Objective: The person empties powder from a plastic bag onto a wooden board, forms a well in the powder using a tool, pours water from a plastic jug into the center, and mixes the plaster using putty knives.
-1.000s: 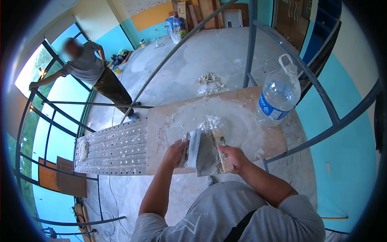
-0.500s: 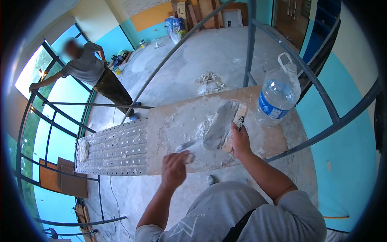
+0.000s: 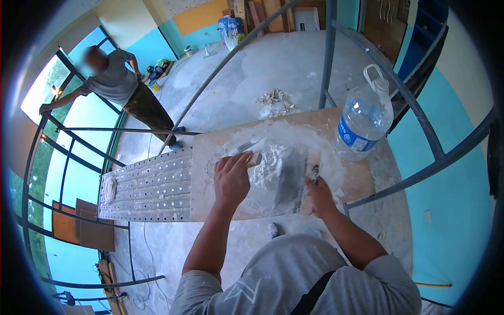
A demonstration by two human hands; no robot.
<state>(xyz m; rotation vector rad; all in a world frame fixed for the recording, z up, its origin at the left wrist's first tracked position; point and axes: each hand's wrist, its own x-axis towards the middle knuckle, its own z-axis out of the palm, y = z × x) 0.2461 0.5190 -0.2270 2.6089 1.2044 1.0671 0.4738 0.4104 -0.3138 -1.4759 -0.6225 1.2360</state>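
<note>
My left hand (image 3: 231,179) is closed round the wooden grip of a small trowel (image 3: 255,158), its grey blade low over the board and partly hidden by my fingers. In my right hand (image 3: 321,196) is a wide putty knife (image 3: 292,181) with a pale wooden back, its broad blade standing across the board. Between the two tools lies a heap of wet white plaster (image 3: 268,164). Smears of it cover the plywood board (image 3: 207,202), which rests on a perforated metal plank.
A large water bottle (image 3: 363,123) stands at the board's right end. Scaffold rails (image 3: 420,113) surround the perforated plank (image 3: 147,186). Rubble (image 3: 276,102) lies on the floor beyond. A person (image 3: 118,79) in a grey shirt holds the frame at left.
My left hand with the small trowel has moved forward to the far side of the plaster. The wide putty knife has shifted slightly nearer me and turned more upright in view.
</note>
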